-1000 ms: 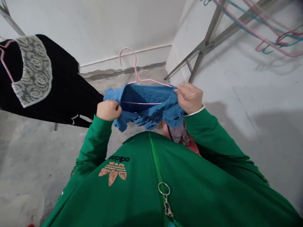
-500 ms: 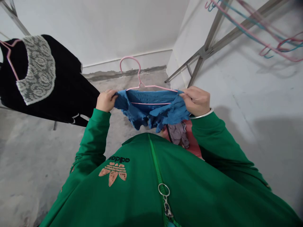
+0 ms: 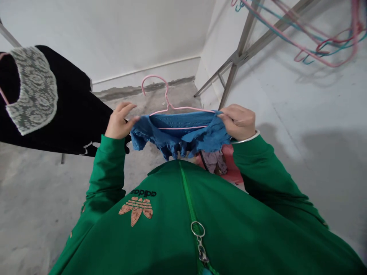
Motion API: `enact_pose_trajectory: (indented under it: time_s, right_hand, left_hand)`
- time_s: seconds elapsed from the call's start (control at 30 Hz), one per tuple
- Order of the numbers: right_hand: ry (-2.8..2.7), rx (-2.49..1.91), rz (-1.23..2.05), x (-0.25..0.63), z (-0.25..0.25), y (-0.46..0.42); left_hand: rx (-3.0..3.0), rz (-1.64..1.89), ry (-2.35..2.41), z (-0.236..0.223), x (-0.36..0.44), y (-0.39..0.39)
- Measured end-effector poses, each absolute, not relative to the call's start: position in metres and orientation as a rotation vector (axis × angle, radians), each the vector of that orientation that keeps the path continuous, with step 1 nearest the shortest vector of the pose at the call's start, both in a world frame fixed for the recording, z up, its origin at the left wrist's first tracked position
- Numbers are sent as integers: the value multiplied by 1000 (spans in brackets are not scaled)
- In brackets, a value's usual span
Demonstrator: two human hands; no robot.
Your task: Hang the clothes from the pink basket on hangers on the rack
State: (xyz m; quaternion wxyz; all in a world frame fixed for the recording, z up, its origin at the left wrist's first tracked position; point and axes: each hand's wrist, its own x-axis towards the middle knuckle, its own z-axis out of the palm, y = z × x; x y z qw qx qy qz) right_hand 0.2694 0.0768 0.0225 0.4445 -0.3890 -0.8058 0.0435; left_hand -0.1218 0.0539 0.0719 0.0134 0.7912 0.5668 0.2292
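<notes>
A blue ruffled garment (image 3: 197, 139) hangs on a pink clothes hanger (image 3: 169, 107) in front of my chest. The hanger's hook points up and away from me, and its lower bar shows through the neck opening. My right hand (image 3: 239, 120), with a bangle at the wrist, is closed on the garment's right shoulder at the hanger's end. At the other shoulder my left hand (image 3: 120, 120) has its fingers apart, the thumb beside the blue cloth. Whether the thumb touches the cloth I cannot tell.
On the left hangs a black garment with a lace collar (image 3: 37, 88). Pink and blue hangers (image 3: 315, 49) hang at the upper right by a metal rack (image 3: 236, 57). Below the blue garment, a pink container (image 3: 231, 168) holds crumpled purple cloth (image 3: 213, 162). White walls stand behind.
My left hand has let go of the garment's left shoulder, opened and moved slightly left. That shoulder now droops lower. My right hand keeps its grip. The view has shifted slightly.
</notes>
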Motion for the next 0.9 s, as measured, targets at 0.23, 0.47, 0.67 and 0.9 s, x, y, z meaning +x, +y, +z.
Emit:
enact_pose_trajectory:
  time_s: [0.23,0.47,0.67,0.9]
  right_hand:
    - [-1957,-893,95,267,22,81]
    - [-1994,-929,195,264,17,86]
    - [-2185,-1049,257,287,5,109]
    - [-2010,-1242,224,329,-1,114]
  left_hand:
    - [2514,544,1695,53,-77,62]
    - [2593,742,1717,53,-73,64]
    - [2456,945,1814,62,-76,58]
    - [2356,1084,1928,64,-102,55]
